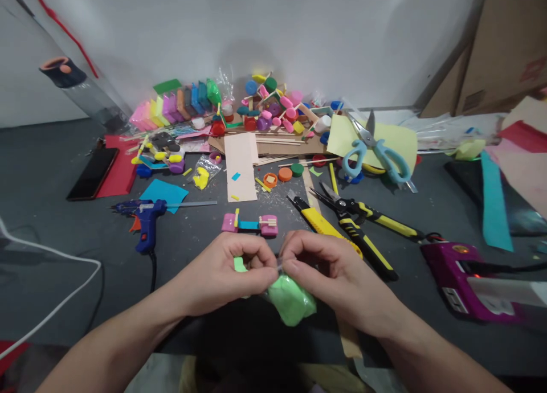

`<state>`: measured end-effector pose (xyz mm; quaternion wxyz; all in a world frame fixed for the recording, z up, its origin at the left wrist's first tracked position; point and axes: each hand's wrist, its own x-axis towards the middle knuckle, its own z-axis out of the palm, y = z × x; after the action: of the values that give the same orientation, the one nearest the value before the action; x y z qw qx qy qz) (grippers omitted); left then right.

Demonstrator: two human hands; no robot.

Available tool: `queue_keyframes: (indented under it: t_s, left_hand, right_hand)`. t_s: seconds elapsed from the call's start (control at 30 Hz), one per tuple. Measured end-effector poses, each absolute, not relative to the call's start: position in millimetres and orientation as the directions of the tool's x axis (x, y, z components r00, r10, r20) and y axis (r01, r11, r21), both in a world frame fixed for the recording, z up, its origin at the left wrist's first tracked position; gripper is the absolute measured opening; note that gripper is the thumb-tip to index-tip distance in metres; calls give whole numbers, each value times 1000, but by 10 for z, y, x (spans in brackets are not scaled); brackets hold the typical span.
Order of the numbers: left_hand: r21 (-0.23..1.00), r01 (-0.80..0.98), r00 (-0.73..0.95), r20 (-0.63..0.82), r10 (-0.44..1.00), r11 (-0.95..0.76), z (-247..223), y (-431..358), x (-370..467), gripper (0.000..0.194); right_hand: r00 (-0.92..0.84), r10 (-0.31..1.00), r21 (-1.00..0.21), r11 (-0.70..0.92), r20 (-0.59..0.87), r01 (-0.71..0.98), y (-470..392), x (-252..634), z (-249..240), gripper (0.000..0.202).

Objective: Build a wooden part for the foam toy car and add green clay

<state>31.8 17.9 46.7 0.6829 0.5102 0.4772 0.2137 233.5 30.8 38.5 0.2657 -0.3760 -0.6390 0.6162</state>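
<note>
Both my hands are closed at the top of a clear plastic bag with light green clay (291,302) inside, held above the table's near edge. My left hand (233,270) pinches one side of the bag, and a bit of the same green shows at its palm. On the other side, my right hand (331,273) pinches the plastic between thumb and fingers. The two sets of fingertips almost meet. Just beyond them lies a small toy-like piece (250,225) with pink ends and a blue middle.
A blue glue gun (147,222) lies left, its cord running toward me. To the right are a yellow utility knife (327,225), yellow-black pliers (363,222) and blue-handled scissors (374,151). Behind stand coloured clay packs (171,105), bottle caps (284,174) and a water bottle (85,94).
</note>
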Motion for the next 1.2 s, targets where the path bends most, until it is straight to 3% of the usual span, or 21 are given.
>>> queue_keyframes:
  t_s: [0.13,0.33,0.53,0.7,0.97,1.2]
  left_hand:
    - [901,279,437,-428,791,333,496,195,259,14]
    - [935,299,346,-294,891,193,500,186,233,10]
    - [947,260,367,-278,888,189,483,165,307,11]
    - [939,262,324,-303,896,223,493,134,392,7]
    - [938,224,312,-325,893,263,476,114,391,9]
    - [947,275,269,-243,932,167,466,168,285,11]
  right_hand:
    - [-508,858,-989,-1,-76,146,335,2376,380,20]
    - [-464,886,-989,53,-18,139,345,2414,391,23]
    - [-543,840,-972,129,1,198,329,2379,388,6]
    - [-580,813,-945,230,56,231,308,2341,358,13]
    - [-542,841,-941,179,-6,288,323,2349,422,14]
    - [-467,883,-943,111,-52,315,425,2483,458,19]
